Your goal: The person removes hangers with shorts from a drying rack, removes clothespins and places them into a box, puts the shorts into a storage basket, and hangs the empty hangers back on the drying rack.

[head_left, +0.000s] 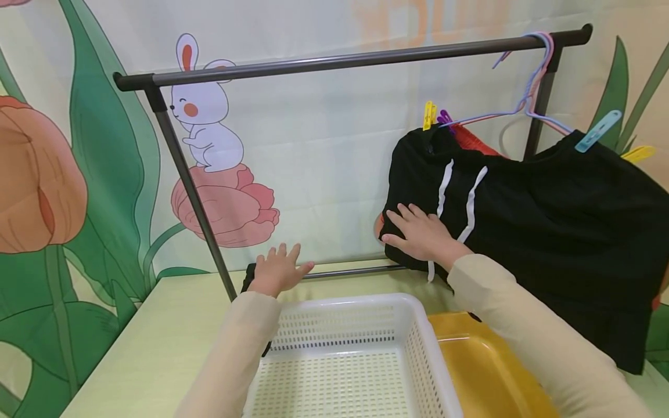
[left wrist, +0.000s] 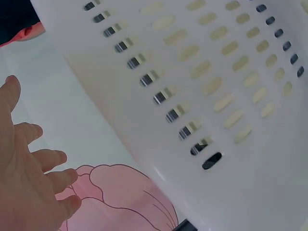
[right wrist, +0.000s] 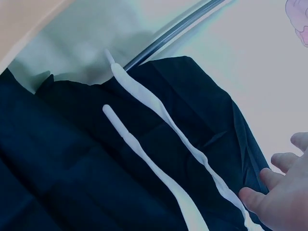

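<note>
Black drawstring shorts [head_left: 522, 203] hang from a blue hanger [head_left: 528, 93], with white cords dangling at the front. Yellow [head_left: 429, 115] and light blue clothespins [head_left: 598, 132] sit at the waistband. My right hand [head_left: 420, 232], fingers spread, is at the left side of the shorts; whether it touches the cloth I cannot tell. In the right wrist view its fingers [right wrist: 269, 180] appear beside a white cord [right wrist: 163, 115]. Over the far left corner of a white basket [head_left: 340, 305] my left hand [head_left: 277, 270] is held out, fingers extended, holding nothing.
A dark metal rack [head_left: 334, 61] stands on the pale table [head_left: 146, 348] by a printed backdrop. A red garment [head_left: 473, 139] hangs behind the shorts on a pink hanger, with a purple clothespin [head_left: 446, 121]. Right of the basket lies a yellow tray [head_left: 470, 360].
</note>
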A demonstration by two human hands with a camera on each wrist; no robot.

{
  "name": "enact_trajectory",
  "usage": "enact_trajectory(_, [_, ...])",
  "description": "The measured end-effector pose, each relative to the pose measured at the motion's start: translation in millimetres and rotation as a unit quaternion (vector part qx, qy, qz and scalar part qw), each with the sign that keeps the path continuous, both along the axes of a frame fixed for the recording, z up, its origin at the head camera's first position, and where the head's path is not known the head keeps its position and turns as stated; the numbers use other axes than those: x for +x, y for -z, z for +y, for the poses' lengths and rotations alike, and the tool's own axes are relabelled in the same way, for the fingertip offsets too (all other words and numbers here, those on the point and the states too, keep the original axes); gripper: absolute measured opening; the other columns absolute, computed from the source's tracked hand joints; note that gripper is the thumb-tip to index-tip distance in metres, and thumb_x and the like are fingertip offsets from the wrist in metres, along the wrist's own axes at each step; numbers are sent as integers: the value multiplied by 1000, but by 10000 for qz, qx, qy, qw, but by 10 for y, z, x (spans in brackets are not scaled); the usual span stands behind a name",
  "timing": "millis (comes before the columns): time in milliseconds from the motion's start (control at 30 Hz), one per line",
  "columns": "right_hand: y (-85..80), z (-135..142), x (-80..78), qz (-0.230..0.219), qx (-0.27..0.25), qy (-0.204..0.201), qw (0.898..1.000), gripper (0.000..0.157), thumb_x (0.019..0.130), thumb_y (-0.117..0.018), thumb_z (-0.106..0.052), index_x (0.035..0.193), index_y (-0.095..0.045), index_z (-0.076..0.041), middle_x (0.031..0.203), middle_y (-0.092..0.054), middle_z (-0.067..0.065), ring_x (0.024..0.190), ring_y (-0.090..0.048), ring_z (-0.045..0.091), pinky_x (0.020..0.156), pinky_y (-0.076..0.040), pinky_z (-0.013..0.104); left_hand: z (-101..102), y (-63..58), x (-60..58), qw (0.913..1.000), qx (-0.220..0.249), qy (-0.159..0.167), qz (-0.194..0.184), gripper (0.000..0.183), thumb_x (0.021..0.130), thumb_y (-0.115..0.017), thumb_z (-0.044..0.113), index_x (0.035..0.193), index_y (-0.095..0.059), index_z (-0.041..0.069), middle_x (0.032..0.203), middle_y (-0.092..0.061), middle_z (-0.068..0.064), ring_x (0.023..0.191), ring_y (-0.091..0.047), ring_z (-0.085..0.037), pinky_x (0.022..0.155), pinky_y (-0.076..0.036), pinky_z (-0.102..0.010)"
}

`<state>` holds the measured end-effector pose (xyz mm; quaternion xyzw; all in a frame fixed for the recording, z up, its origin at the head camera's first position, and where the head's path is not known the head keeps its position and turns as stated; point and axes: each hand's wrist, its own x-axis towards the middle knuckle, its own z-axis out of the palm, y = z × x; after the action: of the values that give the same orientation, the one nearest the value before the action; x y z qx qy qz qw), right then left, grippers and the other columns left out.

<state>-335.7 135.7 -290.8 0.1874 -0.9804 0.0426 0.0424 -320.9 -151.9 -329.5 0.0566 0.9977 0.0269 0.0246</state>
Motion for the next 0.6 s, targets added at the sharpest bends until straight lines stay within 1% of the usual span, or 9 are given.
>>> enact_trajectory(133, [-63, 23, 24, 123, -21, -10, 9999, 65, 91, -33, -52, 143, -20, -15, 149, -15, 13, 138, -11, 33, 107, -15, 58, -43, -7, 13, 10000, -37, 54, 31, 66, 91, -32, 54, 143, -20, 15, 146, -20, -19, 134, -18, -40, 106, -15, -58])
enact_trajectory(267, [-126, 70, 41, 352, -65, -72, 9993, 64, 91, -36, -50, 142, -22, -15, 149, -17, 13, 137, -13, 33, 106, -16, 58, -84, -17, 52, 9999, -46, 129, 88, 66, 91, -33, 54, 143, -20, 14, 147, -19, -19, 134, -17, -40, 107, -14, -58])
enact_trajectory(433, [-215, 146, 64, 756, -207, -167, 9968, 61, 91, -40, -47, 141, -27, -14, 147, -22, 14, 136, -18, 33, 105, -18, 58, -130, -22, 111, 9994, -105, 264, 180, 65, 91, -35, 52, 142, -23, 13, 146, -21, -20, 134, -20, -39, 106, -15, -58])
enact_trajectory(600, [-304, 214, 114, 1243, -399, -315, 9909, 56, 90, -46, -41, 137, -36, -11, 144, -29, 15, 132, -26, 33, 105, -23, 55, -170, -14, 177, 9985, -254, 418, 230, 64, 91, -36, 51, 142, -24, 13, 145, -23, -20, 133, -22, -39, 105, -16, -59])
